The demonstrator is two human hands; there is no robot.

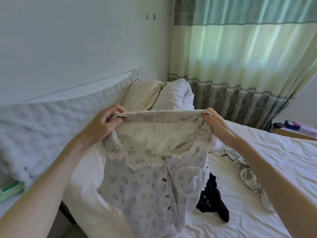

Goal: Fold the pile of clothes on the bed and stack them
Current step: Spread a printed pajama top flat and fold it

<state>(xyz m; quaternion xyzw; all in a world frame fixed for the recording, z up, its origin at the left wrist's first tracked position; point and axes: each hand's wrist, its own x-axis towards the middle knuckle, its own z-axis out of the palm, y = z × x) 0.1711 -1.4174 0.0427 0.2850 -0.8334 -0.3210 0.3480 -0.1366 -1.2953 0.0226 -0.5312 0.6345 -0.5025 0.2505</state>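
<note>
I hold a cream pyjama top with a grey cartoon print, lace-edged collar and small buttons up in the air above the bed. My left hand pinches its left shoulder and my right hand pinches its right shoulder, so the top hangs with the collar facing me. Partly hidden behind it, a dark navy garment lies crumpled on the white sheet. A grey-and-white patterned garment lies to the right of that.
A folded white duvet and a cream pillow sit at the head of the bed near the corner. A white quilted pad runs along the wall on the left. A green box lies at the far left. A bedside table with small items stands by the curtain.
</note>
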